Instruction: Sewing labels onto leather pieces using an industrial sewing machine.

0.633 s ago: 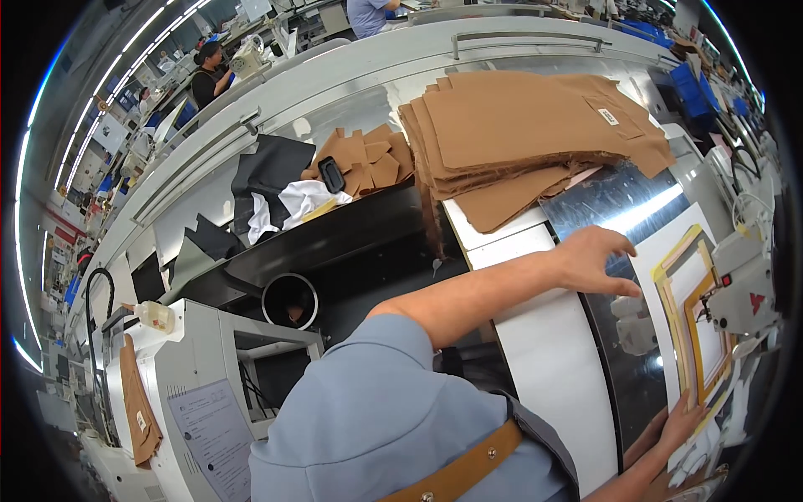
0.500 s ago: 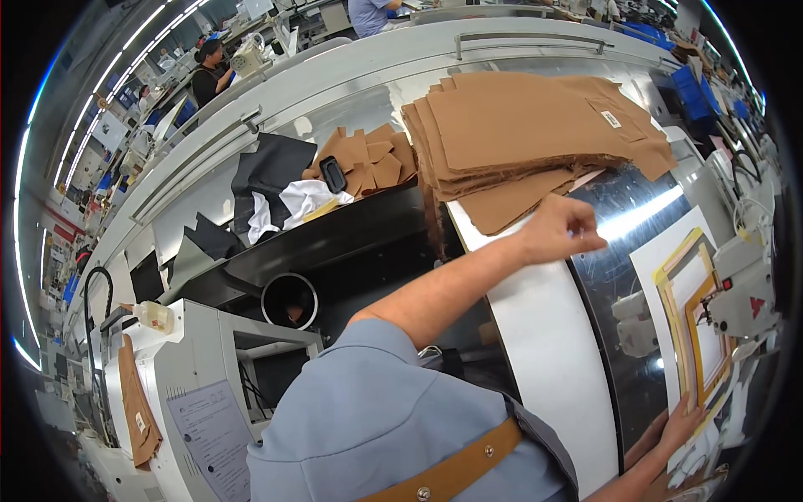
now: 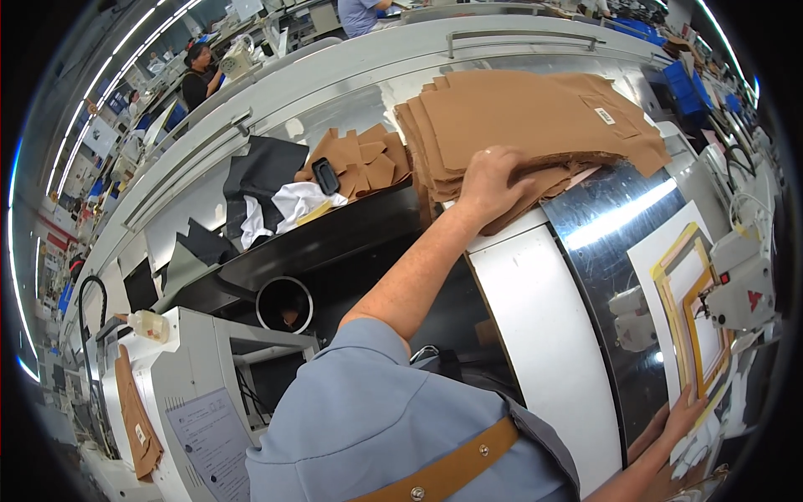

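The person (image 3: 335, 427) before me wears the camera on the head; it looks down. The shirt (image 3: 368, 385) is very near, the worktable (image 3: 535, 309) a little farther, while the fisheye lens bends far ceiling lamps (image 3: 12, 243) along the left rim.

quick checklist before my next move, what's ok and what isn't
1. Left hand at the stack of brown fabric pieces: ok, at its near edge.
2. Just one piece in that hand: cannot tell, the grip is hidden.
3. Stack edges lined up: not ok, the layers are staggered.
4. Right hand at the yellow frame: ok, at its lower end.
5. Machine head clear of the frame: cannot tell.
6. Small black tray off the stack: ok, on brown scraps beside it.
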`<control>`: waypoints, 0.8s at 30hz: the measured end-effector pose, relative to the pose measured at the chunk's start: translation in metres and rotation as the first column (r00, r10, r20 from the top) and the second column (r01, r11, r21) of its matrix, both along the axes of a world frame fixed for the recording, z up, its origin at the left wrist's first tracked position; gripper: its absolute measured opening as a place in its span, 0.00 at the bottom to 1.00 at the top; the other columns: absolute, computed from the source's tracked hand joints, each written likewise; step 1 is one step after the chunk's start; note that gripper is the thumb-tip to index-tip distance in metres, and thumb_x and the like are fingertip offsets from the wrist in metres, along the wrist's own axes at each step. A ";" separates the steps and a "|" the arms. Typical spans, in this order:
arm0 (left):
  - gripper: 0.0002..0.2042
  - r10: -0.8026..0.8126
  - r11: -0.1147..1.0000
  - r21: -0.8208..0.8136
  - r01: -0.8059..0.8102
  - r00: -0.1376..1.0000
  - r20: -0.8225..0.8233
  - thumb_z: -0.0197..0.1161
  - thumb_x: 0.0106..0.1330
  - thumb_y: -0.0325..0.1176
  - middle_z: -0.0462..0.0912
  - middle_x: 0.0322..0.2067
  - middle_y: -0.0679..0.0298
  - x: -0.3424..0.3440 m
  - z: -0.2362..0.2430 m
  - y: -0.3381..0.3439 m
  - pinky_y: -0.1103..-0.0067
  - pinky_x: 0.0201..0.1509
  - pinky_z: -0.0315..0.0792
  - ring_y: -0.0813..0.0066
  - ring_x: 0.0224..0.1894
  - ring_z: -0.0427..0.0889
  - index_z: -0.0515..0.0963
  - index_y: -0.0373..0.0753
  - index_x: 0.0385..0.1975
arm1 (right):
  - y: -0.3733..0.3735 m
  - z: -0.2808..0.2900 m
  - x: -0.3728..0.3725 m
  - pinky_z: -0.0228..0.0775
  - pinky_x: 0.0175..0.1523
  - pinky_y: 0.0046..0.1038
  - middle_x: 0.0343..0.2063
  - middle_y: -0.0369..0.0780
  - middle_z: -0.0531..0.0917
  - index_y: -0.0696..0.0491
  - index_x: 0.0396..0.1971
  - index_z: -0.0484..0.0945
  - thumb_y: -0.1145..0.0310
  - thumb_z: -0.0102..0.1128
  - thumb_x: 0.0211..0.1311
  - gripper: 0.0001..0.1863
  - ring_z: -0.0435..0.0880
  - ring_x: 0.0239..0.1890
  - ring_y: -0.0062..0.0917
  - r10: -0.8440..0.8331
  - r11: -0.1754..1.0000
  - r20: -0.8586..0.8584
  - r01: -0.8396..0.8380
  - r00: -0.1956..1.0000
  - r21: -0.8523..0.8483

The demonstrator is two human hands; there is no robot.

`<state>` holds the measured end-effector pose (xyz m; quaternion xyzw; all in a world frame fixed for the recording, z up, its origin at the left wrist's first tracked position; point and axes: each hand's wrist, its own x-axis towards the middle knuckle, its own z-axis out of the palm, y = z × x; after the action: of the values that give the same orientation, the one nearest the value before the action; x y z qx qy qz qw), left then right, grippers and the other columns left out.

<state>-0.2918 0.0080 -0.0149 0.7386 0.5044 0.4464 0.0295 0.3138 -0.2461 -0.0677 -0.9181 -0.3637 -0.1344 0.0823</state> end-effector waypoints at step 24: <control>0.04 -0.036 0.996 -0.090 -0.017 0.833 -0.553 0.66 0.53 0.28 0.86 0.31 0.55 -0.035 0.027 0.086 0.63 0.46 0.78 0.53 0.39 0.85 0.85 0.38 0.27 | -0.002 0.002 0.004 0.55 0.73 0.38 0.66 0.61 0.67 0.67 0.68 0.61 0.39 0.50 0.71 0.44 0.65 0.69 0.53 0.093 0.985 -0.159 -0.068 0.983 0.156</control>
<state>-0.3268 0.0938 0.0122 0.8365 0.5074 0.1901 -0.0817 0.3176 -0.2480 -0.0659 -0.9018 -0.3813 -0.0811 0.1865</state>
